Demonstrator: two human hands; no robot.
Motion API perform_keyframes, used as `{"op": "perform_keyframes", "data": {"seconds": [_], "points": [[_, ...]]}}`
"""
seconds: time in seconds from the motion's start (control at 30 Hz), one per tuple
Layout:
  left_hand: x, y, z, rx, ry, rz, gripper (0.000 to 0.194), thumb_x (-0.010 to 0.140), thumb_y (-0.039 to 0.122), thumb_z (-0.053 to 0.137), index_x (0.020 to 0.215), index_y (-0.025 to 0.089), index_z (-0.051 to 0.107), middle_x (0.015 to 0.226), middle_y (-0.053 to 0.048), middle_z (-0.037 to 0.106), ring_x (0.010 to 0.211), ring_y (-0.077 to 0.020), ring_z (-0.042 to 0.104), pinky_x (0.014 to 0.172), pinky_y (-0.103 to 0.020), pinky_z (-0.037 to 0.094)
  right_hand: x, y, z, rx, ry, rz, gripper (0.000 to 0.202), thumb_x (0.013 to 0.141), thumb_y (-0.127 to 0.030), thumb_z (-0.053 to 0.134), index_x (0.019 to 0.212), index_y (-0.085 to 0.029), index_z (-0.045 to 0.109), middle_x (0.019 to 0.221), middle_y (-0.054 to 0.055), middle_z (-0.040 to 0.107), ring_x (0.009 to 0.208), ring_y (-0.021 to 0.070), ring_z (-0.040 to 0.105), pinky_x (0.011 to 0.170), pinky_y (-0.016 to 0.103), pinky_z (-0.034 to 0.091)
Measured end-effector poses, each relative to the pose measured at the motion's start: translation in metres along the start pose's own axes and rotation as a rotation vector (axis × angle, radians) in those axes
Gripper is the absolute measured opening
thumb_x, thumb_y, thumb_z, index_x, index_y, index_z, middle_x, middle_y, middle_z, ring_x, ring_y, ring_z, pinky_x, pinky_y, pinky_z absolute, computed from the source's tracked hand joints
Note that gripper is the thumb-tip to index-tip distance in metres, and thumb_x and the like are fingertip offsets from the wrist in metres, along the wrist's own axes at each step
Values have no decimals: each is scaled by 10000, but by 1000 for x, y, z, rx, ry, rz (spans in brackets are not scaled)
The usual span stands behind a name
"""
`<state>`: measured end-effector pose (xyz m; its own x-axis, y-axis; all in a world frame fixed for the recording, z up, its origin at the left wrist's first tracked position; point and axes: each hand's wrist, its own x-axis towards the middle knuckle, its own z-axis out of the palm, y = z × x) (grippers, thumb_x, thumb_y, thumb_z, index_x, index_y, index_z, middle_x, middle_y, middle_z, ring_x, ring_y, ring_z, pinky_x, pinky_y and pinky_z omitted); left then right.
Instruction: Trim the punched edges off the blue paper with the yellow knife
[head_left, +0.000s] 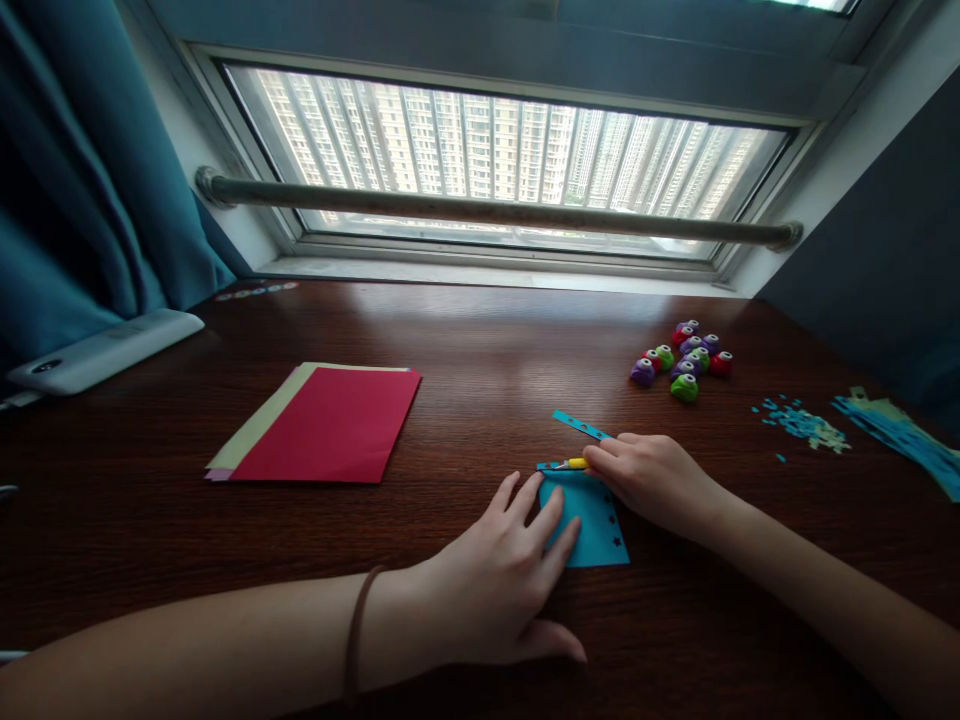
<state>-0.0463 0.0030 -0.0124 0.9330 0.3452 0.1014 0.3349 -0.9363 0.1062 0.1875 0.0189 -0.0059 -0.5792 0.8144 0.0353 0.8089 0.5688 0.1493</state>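
Observation:
A small blue paper (589, 530) with star-shaped holes along its right side lies on the dark wooden table. My left hand (506, 570) rests spread over its left part, fingers apart, pressing it flat. My right hand (651, 480) is closed on a yellow-handled cutter (576, 464), whose tip touches the paper's top edge. A narrow strip along that edge also has holes. Just beyond, a separate blue strip with holes (579, 424) lies slantwise, its right end by my right fingers.
Red paper (330, 425) lies on pale sheets at the left. A white device (112, 350) is at the far left. Colourful eyed figures (685, 388), paper bits (802, 420) and cut strips (900, 435) lie on the right. The window wall (487, 275) borders the table's back.

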Motion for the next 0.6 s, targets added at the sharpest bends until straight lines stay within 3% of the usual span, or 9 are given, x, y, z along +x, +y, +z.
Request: {"op": "perform_keyframes", "data": {"seconds": [0.6], "points": [[3,1,-5,50,27,23,880,762,743,287,1261,28,406,1249,-254,449,1224,-428,333,1026,-532,245,7,12,-3,205,-48,2,189,931,-282,392,831,-198,529,784,14,638,710,160,582,595,257,316]]}}
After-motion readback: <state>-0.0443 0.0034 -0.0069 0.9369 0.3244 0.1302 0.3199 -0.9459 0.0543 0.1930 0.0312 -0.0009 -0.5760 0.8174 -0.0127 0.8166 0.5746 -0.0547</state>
